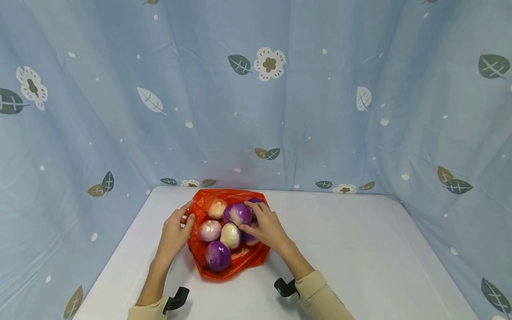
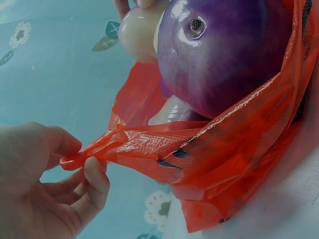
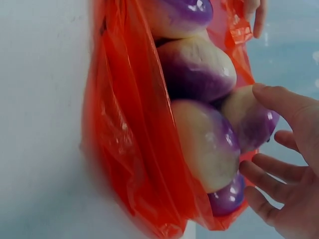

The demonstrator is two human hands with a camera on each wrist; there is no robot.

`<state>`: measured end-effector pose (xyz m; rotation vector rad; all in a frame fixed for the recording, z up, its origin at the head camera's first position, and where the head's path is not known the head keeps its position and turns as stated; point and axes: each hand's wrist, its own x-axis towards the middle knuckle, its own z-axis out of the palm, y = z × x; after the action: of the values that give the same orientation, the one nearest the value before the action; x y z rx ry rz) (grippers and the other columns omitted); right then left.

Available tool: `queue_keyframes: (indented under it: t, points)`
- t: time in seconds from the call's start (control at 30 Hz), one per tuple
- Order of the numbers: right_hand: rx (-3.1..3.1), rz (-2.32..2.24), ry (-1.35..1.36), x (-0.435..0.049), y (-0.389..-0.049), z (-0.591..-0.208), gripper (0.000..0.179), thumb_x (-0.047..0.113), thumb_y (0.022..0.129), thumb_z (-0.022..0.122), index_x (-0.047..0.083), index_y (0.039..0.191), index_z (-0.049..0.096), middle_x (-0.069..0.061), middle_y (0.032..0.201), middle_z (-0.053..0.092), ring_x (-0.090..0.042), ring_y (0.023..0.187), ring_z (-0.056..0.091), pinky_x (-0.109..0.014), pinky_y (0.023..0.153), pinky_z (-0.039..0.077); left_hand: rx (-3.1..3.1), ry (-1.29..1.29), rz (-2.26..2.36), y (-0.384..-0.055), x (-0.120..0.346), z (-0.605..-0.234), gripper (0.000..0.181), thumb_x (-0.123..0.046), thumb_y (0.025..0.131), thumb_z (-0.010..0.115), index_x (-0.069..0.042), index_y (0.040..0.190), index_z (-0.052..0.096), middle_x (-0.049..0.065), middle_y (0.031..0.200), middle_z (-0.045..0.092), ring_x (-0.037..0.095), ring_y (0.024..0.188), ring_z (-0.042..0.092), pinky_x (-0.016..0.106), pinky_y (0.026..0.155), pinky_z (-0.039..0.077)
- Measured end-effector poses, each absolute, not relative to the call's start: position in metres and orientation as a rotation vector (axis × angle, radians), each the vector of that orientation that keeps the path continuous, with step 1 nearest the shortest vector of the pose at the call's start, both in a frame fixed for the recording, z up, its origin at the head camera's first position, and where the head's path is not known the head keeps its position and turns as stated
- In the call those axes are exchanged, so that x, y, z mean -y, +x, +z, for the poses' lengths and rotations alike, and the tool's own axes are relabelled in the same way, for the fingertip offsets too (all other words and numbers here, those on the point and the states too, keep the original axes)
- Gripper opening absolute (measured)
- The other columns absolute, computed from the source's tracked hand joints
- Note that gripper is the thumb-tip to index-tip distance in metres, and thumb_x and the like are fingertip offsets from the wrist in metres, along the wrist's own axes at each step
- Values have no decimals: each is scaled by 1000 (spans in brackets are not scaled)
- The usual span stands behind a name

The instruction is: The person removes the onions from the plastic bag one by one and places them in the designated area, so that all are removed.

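Observation:
A red plastic bag (image 1: 256,262) stands wide at its mouth on the white table, with several purple-and-white turnips (image 1: 218,256) inside. My left hand (image 1: 174,233) is at the bag's left side. In the left wrist view, its thumb and fingertips pinch a gathered corner of the bag (image 2: 134,144). My right hand (image 1: 270,227) reaches over the bag's right side. Its thumb and fingers are spread around a turnip (image 3: 249,119) in the right wrist view. The thumb tip touches that turnip, and the other fingers lie loosely apart near its neighbours. The bag's bottom is hidden.
A white table (image 1: 340,249) carries the bag near its back left edge. Behind it and along both sides hangs a blue curtain (image 1: 224,111) with leaf and flower prints. Black wrist mounts (image 1: 285,288) stick out by both sleeves.

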<state>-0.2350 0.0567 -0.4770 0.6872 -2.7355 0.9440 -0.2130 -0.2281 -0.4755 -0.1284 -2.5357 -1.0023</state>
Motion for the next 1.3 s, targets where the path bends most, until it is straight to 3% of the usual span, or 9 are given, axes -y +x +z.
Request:
queue_keyframes:
  t: [0.37,0.7,1.3]
  points:
    - [2716,955,654,-49,-238,-479,67,40,85,75,22,143,47,-7,125,60,-24,113,63,-42,94,55,2548,-128,-1013,-213,230,-475,41,-14,97,58,-14,138,58,17,105,69,24,80,61,23,65,51]
    - [2722,954,630,-49,-237,-478,67,40,85,74,21,144,48,-7,125,61,-23,112,64,-40,92,56,2558,-137,-1006,-213,230,-473,40,-15,96,59,-12,136,59,17,111,69,22,79,59,21,65,52]
    - [2721,952,654,-52,-237,-478,66,40,86,74,18,144,50,-9,126,62,-26,113,64,-40,92,55,2565,-131,-1025,-213,232,-477,41,-11,96,59,-9,136,58,18,108,68,23,79,60,20,63,51]
